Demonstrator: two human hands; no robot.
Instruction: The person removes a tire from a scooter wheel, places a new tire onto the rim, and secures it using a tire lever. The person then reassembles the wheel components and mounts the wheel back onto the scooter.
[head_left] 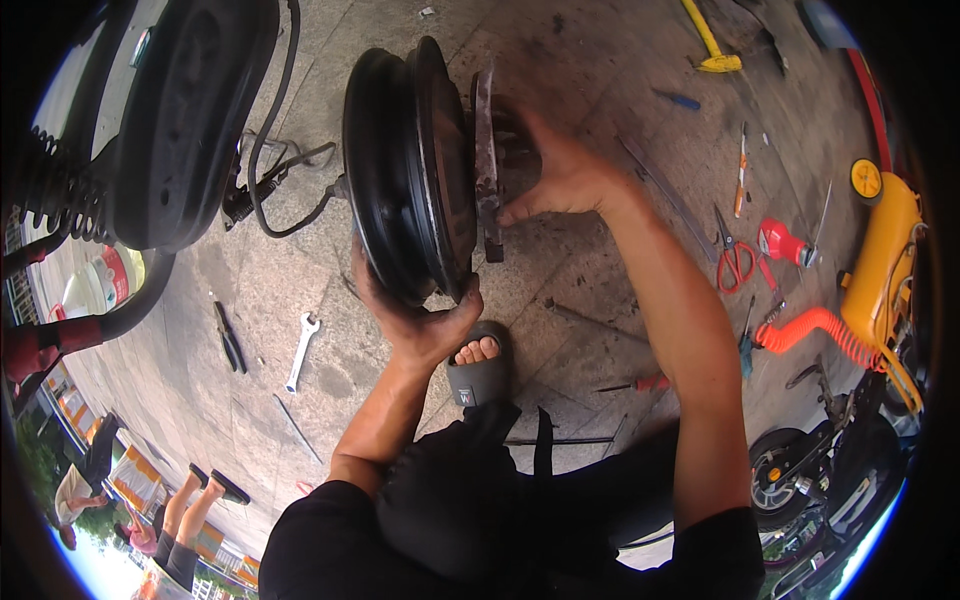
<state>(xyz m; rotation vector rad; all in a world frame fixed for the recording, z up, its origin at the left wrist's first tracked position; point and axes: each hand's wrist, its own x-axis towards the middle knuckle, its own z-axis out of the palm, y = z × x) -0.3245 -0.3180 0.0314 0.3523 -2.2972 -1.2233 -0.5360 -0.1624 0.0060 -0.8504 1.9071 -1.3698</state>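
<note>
Upright in front of me is a black wheel rim point(390, 170) with no tyre on it. My left hand point(420, 320) holds it from below, thumb on the right-hand edge and fingers under the left side. Along the right face of the rim stands a flat, worn metal piece point(487, 160), seen almost edge-on. My right hand point(560, 175) grips this piece from the right, thumb at its lower part; the other fingers are partly hidden in shadow behind it. A black cable point(285, 228) runs to the axle at the left of the rim.
Left stands a vehicle part with a black seat point(195, 120). On the floor lie a wrench point(303, 352), pliers point(229, 338), red scissors point(735, 262), a yellow hammer point(715, 55) and a screwdriver point(640, 384). A yellow tank point(880, 260) with an orange coiled hose point(820, 325) stands right.
</note>
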